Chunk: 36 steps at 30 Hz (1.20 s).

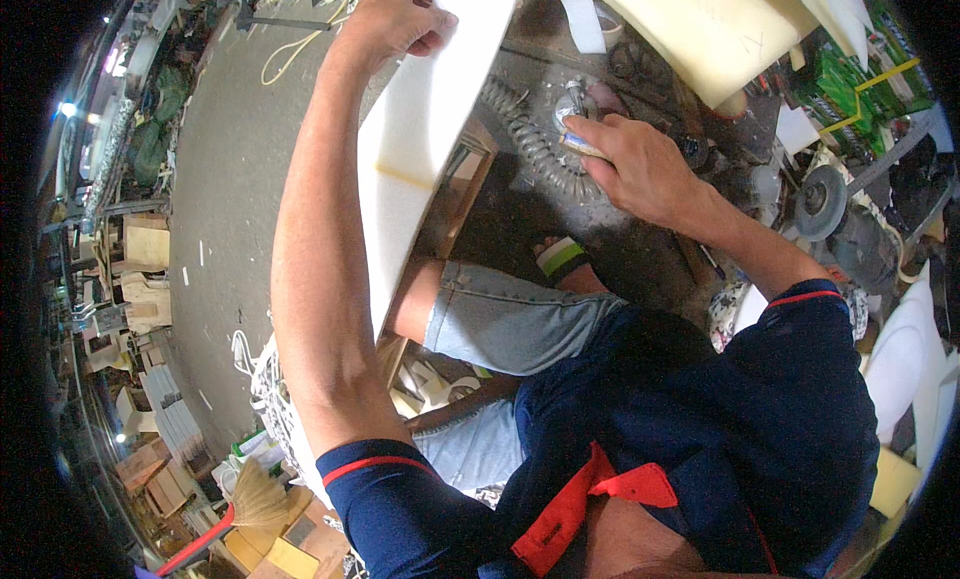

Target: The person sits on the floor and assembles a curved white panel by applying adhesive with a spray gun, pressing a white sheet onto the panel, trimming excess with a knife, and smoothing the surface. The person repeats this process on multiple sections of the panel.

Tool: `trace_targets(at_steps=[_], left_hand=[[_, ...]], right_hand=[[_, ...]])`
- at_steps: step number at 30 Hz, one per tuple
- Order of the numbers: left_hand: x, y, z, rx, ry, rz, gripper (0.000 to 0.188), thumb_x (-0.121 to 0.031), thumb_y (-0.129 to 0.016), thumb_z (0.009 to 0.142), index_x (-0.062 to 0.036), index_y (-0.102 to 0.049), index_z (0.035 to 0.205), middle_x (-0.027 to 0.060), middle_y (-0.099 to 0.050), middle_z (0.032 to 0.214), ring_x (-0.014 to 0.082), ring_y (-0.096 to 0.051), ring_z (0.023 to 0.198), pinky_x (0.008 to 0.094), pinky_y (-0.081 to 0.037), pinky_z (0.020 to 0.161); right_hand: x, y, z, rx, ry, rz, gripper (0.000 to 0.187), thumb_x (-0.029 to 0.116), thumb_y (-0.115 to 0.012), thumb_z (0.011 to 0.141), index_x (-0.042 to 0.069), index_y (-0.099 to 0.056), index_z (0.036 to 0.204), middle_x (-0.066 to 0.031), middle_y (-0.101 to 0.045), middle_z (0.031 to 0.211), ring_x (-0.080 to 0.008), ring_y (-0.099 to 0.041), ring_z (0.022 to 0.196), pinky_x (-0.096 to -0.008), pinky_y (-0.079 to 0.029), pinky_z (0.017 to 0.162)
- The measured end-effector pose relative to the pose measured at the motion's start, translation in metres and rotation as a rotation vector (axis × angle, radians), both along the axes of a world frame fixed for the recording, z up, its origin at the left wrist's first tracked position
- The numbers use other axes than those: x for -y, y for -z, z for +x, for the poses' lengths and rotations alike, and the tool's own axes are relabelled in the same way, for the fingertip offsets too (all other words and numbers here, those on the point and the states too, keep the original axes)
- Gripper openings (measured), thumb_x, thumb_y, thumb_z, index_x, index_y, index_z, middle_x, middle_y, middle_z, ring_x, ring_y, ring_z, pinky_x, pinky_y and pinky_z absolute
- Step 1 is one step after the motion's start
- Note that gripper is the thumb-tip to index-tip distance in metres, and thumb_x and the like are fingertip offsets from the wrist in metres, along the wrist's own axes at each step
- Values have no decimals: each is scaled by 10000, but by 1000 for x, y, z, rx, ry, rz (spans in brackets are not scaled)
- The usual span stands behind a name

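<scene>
A long white foam board (415,129) slants across my knees, with a thin yellowish line over its surface. My left hand (395,19) is closed at the board's far end, its fingers curled and thumb on the white surface. To the right, my right hand (640,169) is closed around a small blue-and-cream tool (582,145); its exact kind is mostly hidden by the fingers. Just beyond that is a silver metal fitting (574,104), beside a grey coiled hose (535,144). I cannot tell whether the fitting joins the held tool.
A wooden frame (470,179) stands under the board's right side. Large cream foam sheets (710,29) lie at the far right, near green boxes (850,84) and a round grinding disc (822,201). At lower left are a broom (262,497) and wood-coloured offcuts.
</scene>
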State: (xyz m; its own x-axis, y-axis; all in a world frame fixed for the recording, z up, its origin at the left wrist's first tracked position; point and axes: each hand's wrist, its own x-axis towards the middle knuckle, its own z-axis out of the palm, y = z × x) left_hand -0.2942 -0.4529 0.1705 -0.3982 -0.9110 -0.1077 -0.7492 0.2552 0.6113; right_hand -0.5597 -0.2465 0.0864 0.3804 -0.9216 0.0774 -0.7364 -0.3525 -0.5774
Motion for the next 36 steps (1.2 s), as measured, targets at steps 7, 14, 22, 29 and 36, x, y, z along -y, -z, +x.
trace_targets(at_steps=[7, 14, 22, 29, 36], left_hand=[[-2, 2, -1, -8, 39, -67, 219, -194, -770, 889, -12, -705, 992, 53, -688, 790, 125, -673, 700, 271, -584, 614], [-21, -20, -20, 73, -105, -75, 108, -88, -713, 763, 15, -707, 732, 79, -702, 661, 143, -681, 603, 290, -547, 577], [-23, -21, -25, 78, -131, -79, 115, -85, -737, 742, 12, -694, 698, 69, -688, 630, 133, -668, 573, 290, -539, 550], [-18, -12, -21, 30, -125, -91, 100, -66, -726, 724, 9, -681, 676, 75, -676, 614, 141, -656, 553, 297, -521, 517], [-23, -15, -23, 12, -132, -127, 95, -30, -713, 710, 2, -645, 652, 68, -653, 589, 136, -633, 536, 303, -496, 497]], right_hand=[[5, 10, 9, 71, -20, -139, 427, 178, -635, 899, 84, -578, 1312, -225, -666, 968, -402, -677, 883, -511, -556, 755], [7, 2, 16, 45, -13, -155, 405, 197, -628, 899, 93, -581, 1288, -215, -672, 950, -405, -678, 854, -522, -555, 739], [11, -8, 24, 86, -19, -190, 344, 151, -608, 885, 60, -614, 1217, -223, -678, 912, -411, -679, 857, -524, -548, 731], [11, -15, 24, 13, 13, -20, 459, 136, -642, 874, 42, -607, 1322, -214, -657, 1004, -415, -645, 934, -486, -524, 804], [-1, -11, 12, 67, 22, -150, 425, 147, -651, 870, 45, -622, 1281, -216, -664, 961, -415, -651, 895, -491, -529, 791]])
